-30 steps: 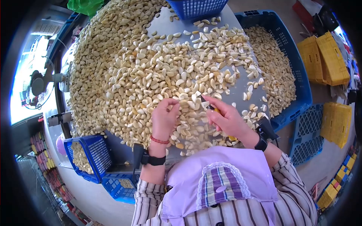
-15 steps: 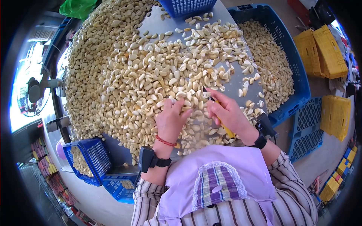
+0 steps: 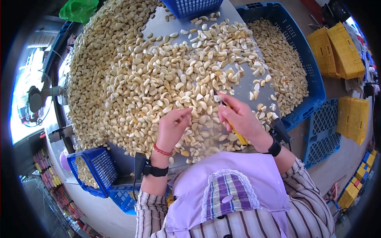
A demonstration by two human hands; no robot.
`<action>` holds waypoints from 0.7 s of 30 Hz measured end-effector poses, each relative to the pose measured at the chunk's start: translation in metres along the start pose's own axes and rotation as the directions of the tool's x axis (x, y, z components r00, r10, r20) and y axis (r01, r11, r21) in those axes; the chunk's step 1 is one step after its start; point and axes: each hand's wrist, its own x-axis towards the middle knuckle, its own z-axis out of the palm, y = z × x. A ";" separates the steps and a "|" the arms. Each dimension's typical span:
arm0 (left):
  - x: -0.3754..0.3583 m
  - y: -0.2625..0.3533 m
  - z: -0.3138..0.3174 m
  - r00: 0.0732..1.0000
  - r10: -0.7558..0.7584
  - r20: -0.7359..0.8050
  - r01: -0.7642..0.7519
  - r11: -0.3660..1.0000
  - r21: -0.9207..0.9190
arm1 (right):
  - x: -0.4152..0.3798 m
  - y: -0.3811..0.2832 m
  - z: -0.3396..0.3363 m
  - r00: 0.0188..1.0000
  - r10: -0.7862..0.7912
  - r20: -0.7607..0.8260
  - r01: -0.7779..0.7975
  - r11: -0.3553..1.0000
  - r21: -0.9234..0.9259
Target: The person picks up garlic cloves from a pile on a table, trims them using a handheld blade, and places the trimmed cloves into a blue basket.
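Observation:
Pale peeled garlic cloves (image 3: 151,85) lie in a broad heap over a metal table (image 3: 246,89). My right hand (image 3: 240,119) is closed round a small knife (image 3: 238,135) with a yellow and black handle, its dark tip pointing away from me. A white clove piece (image 3: 218,98) sits against the blade near my thumb and index finger. My left hand (image 3: 172,127) hovers over the near part of the heap, thumb and index finger pressed together. Whether a clove is between those fingertips is hidden.
A large blue crate (image 3: 322,85) of cloves stands at the right of the table, and a blue basket (image 3: 113,164) with cloves at the near left. Another blue basket (image 3: 192,7) is at the far edge. Yellow crates (image 3: 351,119) and a fan (image 3: 36,99) stand around.
My left hand has drawn back to the left, away from the knife, and its spread fingers have come together. My right hand stays almost in place with the knife.

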 end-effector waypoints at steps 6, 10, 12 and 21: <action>0.000 0.024 0.010 1.000 -0.001 0.005 -0.001 0.956 0.293 | -0.003 0.003 0.000 1.000 -0.001 0.016 0.001 1.000 0.009; 0.006 0.014 0.014 1.000 0.018 -0.024 -0.011 0.965 0.262 | -0.004 -0.002 -0.001 1.000 0.001 0.009 -0.001 1.000 0.000; 0.008 0.010 0.008 0.998 -0.062 -0.018 0.063 0.997 0.052 | -0.005 -0.004 -0.002 1.000 0.002 0.005 -0.002 1.000 -0.001; -0.005 0.042 -0.002 0.923 -0.344 0.172 0.306 0.388 -0.869 | -0.019 -0.009 0.005 0.964 -0.145 0.225 0.198 0.951 -0.238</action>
